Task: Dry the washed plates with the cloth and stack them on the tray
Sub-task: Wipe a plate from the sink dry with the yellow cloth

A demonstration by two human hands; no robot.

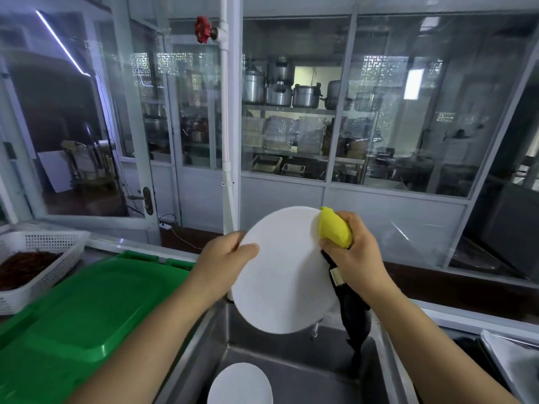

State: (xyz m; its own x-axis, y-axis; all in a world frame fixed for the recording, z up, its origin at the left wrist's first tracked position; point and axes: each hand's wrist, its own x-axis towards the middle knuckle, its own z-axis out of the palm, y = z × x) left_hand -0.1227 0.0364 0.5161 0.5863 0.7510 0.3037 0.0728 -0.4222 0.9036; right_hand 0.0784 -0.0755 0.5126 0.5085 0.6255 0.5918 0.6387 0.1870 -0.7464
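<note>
A round white plate (284,272) is held tilted above the steel sink (294,368). My left hand (226,259) grips its left rim, thumb on the near face. My right hand (354,249) grips a bunched cloth (335,230), yellow at the top with a black part hanging down past the plate's right edge, and presses it against the plate's upper right rim. A second white plate (240,384) lies in the sink bottom. A green tray (84,310) sits upside-up on the counter to the left, with nothing on it.
A white perforated basket (43,243) holding dark red stuff stands at the far left. A steel surface (513,357) lies at the right edge. Glass partitions and a white pipe (226,126) rise behind the sink.
</note>
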